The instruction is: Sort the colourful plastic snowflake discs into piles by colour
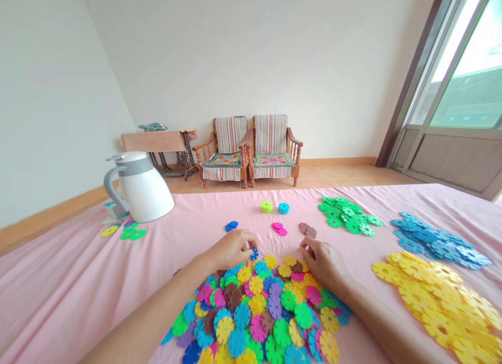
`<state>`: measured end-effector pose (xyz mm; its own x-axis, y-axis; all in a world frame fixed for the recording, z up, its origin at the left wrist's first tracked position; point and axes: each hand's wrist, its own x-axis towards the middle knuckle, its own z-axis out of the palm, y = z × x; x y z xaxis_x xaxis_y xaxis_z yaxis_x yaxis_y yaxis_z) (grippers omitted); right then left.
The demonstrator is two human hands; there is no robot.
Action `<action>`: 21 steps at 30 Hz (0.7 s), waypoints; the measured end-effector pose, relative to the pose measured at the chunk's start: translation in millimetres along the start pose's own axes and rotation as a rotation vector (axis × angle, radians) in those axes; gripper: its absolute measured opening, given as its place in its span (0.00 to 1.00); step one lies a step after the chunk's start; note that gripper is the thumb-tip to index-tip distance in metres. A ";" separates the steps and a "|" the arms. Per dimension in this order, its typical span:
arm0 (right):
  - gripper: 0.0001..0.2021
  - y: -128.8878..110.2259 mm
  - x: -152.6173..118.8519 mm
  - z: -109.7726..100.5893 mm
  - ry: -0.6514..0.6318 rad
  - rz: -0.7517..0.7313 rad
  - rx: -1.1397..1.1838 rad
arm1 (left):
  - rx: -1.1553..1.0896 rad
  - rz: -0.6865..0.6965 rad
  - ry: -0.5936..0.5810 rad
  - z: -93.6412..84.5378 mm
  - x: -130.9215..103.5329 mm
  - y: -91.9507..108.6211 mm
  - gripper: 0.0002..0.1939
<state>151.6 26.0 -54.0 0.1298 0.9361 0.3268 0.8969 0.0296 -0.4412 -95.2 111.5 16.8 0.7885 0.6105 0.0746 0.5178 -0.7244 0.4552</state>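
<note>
My left hand (235,247) is closed in a pinch at the far edge of a mixed heap of notched plastic discs (258,328). A dark blue disc (254,253) shows at its fingertips. On the heap's far right edge, my right hand (322,257) has its fingers curled together; whatever they hold, if anything, is hidden. Just beyond it lie a few brown discs (308,229). Small groups of dark blue discs (231,226) and pink discs (279,228) lie past the heap. Behind them stand a lime green stack (266,206) and a light blue stack (283,208).
Sorted piles of green discs (349,216), blue discs (437,241) and yellow discs (443,301) spread over the right of the pink cloth (188,212). A white jug (145,189) stands at left, near a few loose discs (133,232). Two wooden armchairs (270,141) stand beyond.
</note>
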 end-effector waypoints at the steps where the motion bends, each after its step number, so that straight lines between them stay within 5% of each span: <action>1: 0.07 -0.1 0.0 -0.2 -0.001 0.001 0.001 | -0.014 -0.006 0.000 0.0 -0.3 -0.2 0.10; 8: 0.07 -0.2 0.1 -0.2 -0.001 -0.001 0.001 | -0.077 -0.111 0.070 -2.0 3.7 -11.3 0.06; 16: 0.06 1.9 0.6 3.1 0.007 -0.001 0.003 | -0.016 -0.462 0.378 -8.1 14.8 -68.7 0.07; 21: 0.07 0.8 0.1 0.8 0.000 -0.002 -0.001 | 0.007 -0.444 0.348 -17.8 -7.3 -70.7 0.11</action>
<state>152.0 26.5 -55.0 0.1277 0.9361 0.3277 0.8977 0.0314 -0.4394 -143.4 164.0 -0.2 0.3393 0.9259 0.1664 0.7777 -0.3756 0.5042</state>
